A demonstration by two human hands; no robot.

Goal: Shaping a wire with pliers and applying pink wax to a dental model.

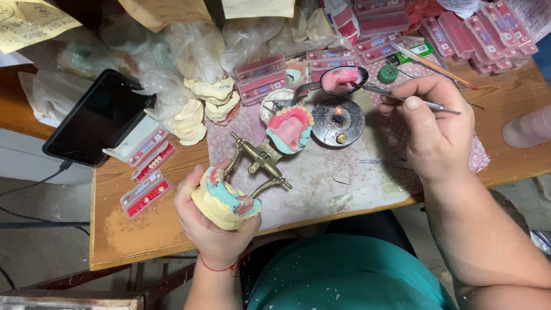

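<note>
My left hand (pixel 209 221) grips a yellow plaster dental cast (pixel 221 201) with teal and pink wax on it, mounted in a brass articulator (pixel 258 158) whose far arm carries a second pink and teal denture model (pixel 290 127). My right hand (pixel 433 129) holds a thin metal wax tool (pixel 381 90). Its tip reaches into a dark spoon-shaped ladle of pink wax (pixel 342 79), which sits just above a small lit burner (pixel 338 122).
A black phone (pixel 94 117) lies at the left on the wooden table (pixel 138 229). Several pink trays of artificial teeth (pixel 146 192) sit at the left and along the back. Plaster casts (pixel 198 112) and plastic bags pile up behind. A green-capped bottle (pixel 388 73) stands near the ladle.
</note>
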